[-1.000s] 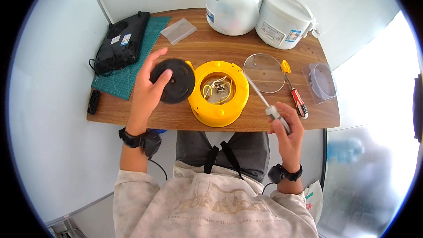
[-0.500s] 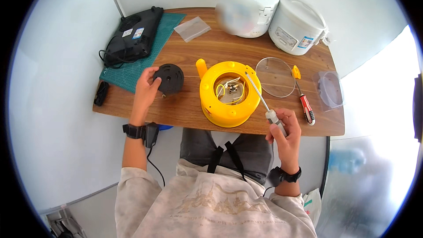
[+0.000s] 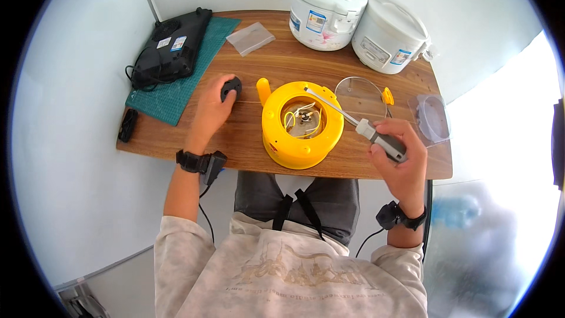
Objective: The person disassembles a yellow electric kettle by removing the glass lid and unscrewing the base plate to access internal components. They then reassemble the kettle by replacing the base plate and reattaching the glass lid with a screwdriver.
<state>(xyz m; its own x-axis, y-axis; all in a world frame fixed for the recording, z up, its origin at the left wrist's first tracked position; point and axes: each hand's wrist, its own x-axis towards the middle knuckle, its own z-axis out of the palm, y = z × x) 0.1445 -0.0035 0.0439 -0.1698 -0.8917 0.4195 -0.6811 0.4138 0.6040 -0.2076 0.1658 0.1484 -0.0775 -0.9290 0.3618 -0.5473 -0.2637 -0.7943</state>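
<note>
I have the left hand (image 3: pixel 213 107) pinching the black disc (image 3: pixel 232 86), left of the yellow base (image 3: pixel 273 128); can't tell if the disc touches the table (image 3: pixel 238 144). Right hand (image 3: pixel 405 152) has fingers wrapped round the screwdriver (image 3: pixel 384 139) handle, shaft slanting over the base's rim. I can't confirm tip contact.
</note>
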